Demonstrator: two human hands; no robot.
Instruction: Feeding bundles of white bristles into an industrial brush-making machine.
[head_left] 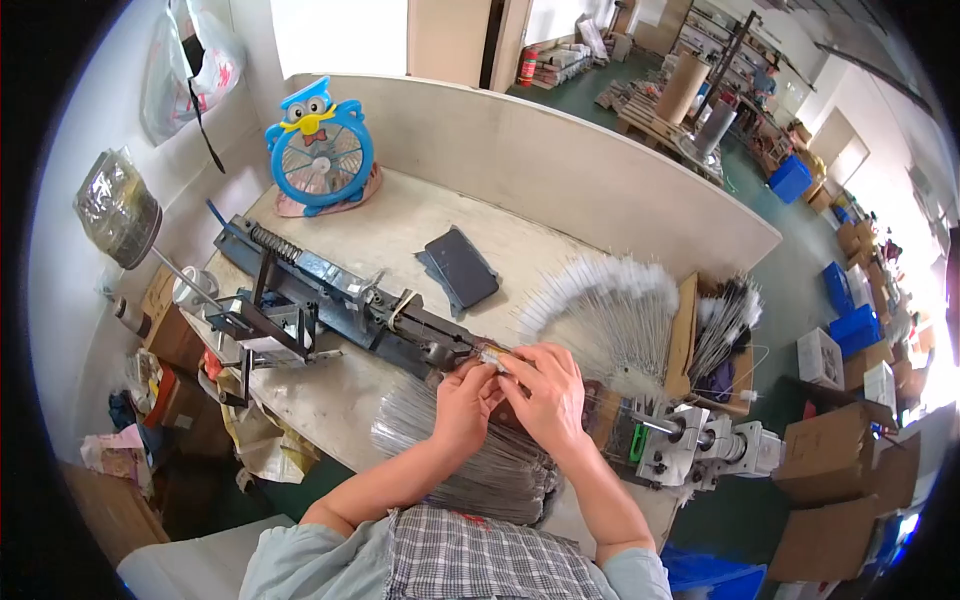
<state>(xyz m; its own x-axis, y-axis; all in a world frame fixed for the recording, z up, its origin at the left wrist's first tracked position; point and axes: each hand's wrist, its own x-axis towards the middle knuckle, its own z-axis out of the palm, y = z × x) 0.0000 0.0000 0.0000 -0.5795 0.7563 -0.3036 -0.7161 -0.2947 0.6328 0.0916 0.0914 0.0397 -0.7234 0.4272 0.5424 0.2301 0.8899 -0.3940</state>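
Note:
My left hand (466, 405) and my right hand (548, 392) meet at the middle of a long dark metal bench machine (335, 285). Both are closed, thumbs and fingers pinched around a small whitish piece (492, 357) that is mostly hidden by the fingers. Under my forearms lies a thick bundle of thin metal wires (470, 455). Beyond my right hand, a fan of thin wire brushes with white bristle ends (610, 290) is spread on the table. A silver mechanism with a shaft (690, 440) stands at the machine's right end.
A dark flat case (462, 268) lies behind the machine, and a blue cartoon-shaped fan (322, 160) stands at the back left. A cardboard box (685, 335) at right holds more brushes with dark and white bristles. A low partition (560, 150) edges the table. A lamp wrapped in plastic (118, 210) rises at left.

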